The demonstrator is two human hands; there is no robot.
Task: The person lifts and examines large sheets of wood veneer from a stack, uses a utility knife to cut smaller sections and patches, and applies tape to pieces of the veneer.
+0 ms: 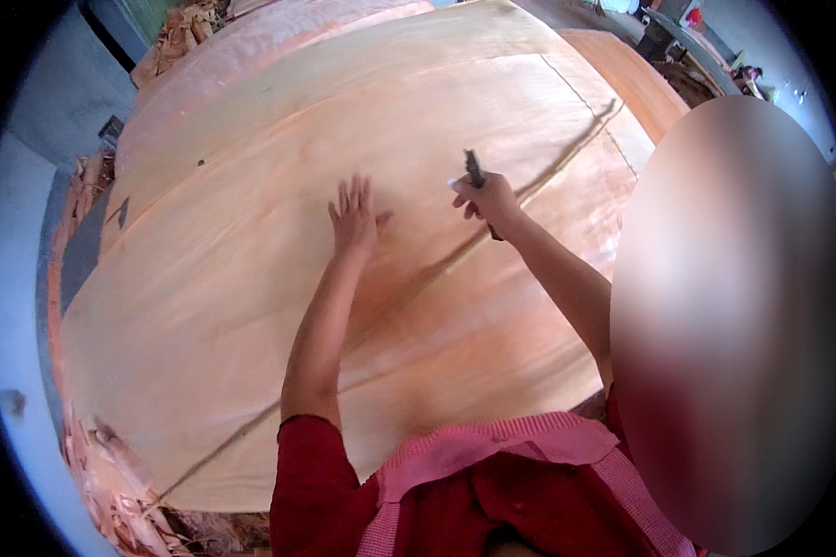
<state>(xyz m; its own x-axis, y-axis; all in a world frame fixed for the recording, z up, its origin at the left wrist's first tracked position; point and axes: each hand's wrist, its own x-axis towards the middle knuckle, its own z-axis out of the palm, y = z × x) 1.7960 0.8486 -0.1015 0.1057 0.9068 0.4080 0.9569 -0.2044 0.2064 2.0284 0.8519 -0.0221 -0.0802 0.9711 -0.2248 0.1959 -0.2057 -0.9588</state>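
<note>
Up close, the right hand (489,198) had its fingers (472,210) curled shut around a dark-handled knife (476,170), whose tip pointed away from the person and sat on the wood sheet (251,278). Just beside it, the left hand (354,218) lay flat, fingers spread open and holding nothing, palm pressed on the same sheet. A long dark seam (548,176) ran slantwise across the sheet, passing under the knife hand. Scraps of wood (111,483) lay heaped along the sheet's left edge, on the floor.
</note>
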